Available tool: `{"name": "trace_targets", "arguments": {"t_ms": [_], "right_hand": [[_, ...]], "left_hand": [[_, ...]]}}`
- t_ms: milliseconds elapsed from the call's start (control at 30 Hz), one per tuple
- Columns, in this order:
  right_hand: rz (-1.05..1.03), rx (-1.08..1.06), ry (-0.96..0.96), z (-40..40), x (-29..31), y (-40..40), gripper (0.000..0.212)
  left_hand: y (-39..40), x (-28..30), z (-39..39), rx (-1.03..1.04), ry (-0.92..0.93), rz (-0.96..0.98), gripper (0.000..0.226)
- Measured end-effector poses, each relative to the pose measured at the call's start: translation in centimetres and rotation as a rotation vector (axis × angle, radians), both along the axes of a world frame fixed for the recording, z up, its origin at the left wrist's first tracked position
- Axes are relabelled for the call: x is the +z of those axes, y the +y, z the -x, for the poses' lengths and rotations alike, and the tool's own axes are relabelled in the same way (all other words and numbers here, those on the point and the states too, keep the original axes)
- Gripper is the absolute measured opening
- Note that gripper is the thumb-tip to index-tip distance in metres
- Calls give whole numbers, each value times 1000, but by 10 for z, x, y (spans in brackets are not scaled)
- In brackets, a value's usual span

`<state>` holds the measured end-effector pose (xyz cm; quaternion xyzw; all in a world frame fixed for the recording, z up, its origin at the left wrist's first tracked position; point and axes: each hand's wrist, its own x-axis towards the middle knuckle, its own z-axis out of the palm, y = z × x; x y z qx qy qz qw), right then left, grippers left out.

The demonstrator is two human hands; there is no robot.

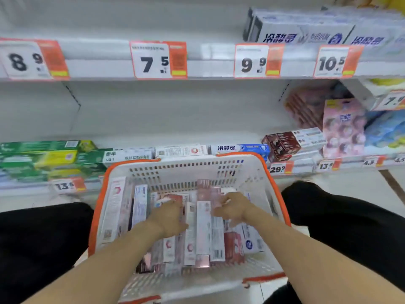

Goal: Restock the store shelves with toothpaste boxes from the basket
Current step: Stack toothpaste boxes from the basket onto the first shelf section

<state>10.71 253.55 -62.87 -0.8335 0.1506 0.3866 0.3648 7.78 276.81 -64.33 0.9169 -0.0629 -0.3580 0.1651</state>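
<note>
I have both hands down in the basket (258,170), a white one with an orange rim, sitting between my knees at 6 o'clock in front of the shelves. My left hand (168,218) lies on the toothpaste boxes (202,229) left of center; its fingers curl down among them, but I cannot tell whether they grip one. My right hand (232,208) pinches a pink box (208,191) that stands tilted up out of the pile at 12 o'clock from the hand. The rest of the boxes lie flat, packed side by side across the basket floor. On the lower shelf (293,170), green boxes (43,156) sit at 9 o'clock and a blue and white box (238,148) just behind the far rim. Price tags (157,60) line the upper shelf edge at 12 o'clock.
</note>
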Motion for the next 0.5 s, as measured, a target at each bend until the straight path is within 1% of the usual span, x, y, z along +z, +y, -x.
{"name": "trace_targets", "arguments": {"t_ms": [67,133,233,300,367,433,500], "right_hand": [[-22,-68,12,20,-23,13,52],[-60,-122,16,34,-38,30,60],[-5,-46,-63,46,-50,50,79],[55,2,-99,46,-55,53,84],[56,-6,-45,43,-52,53,89],[48,-31,36,36,-45,52,95],[10,-52,97,30,-39,48,90]], "left_hand": [[0,-6,8,-51,-75,-24,58],[1,-7,10,-42,-153,14,51],[10,-8,6,18,-263,64,53],[14,-8,3,41,-286,51,62],[18,-9,-1,66,-223,6,81],[25,-11,-6,81,-54,-1,100],[31,-8,-12,21,119,-19,114]]}}
